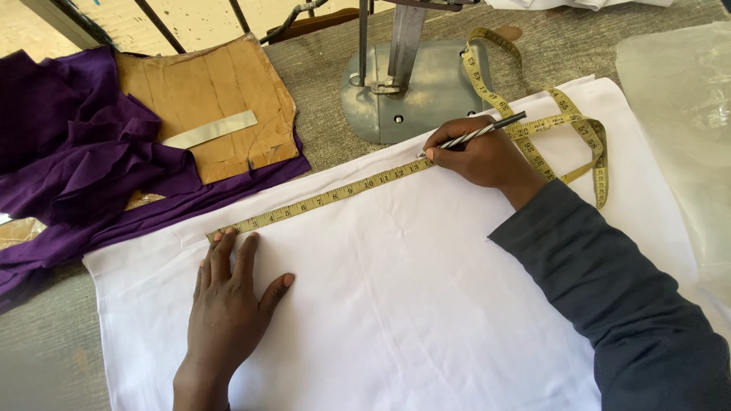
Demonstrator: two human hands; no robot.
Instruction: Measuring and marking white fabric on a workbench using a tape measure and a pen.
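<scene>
Left hand (228, 301), nearest, lies flat with fingers spread on white cloth (396, 304), fingertips pinning the tape (335, 195) end. Tape runs up-right to the right hand (483, 156), its grip clamped on a pen (476, 135) at the tape's edge.

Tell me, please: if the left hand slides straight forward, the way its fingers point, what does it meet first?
The left hand lies flat on the white cloth; its fingertips already reach the yellow measuring tape. Next would probably come the purple fabric.
</scene>
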